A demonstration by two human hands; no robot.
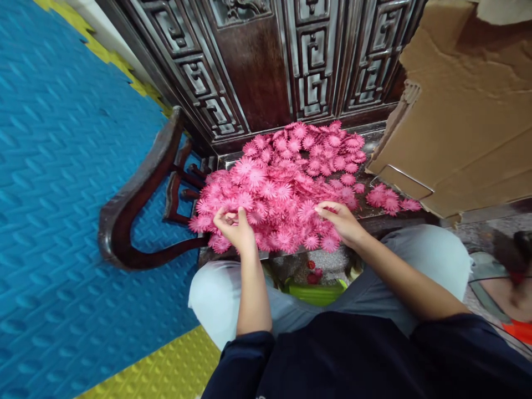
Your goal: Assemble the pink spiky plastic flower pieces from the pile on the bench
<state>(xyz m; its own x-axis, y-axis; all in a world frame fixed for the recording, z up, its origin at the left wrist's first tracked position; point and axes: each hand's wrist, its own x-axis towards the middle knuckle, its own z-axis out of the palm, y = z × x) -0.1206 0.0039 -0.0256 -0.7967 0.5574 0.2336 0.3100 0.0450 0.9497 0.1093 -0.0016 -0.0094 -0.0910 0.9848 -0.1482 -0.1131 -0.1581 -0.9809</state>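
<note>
A large heap of pink flower-shaped pieces covers the dark wooden seat in front of me. At the heap's left front, my left hand has its thumb and fingers apart, with nothing visible between them. On the right side my right hand is closed in a pinch at the edge of a pink piece; what its fingertips hold is too small to make out. A few loose pink pieces lie right of the heap.
A curved dark armrest stands at left over blue floor mats. Carved wooden panels rise behind the heap. Torn cardboard with a metal wire stands at right. A green container shows between the knees.
</note>
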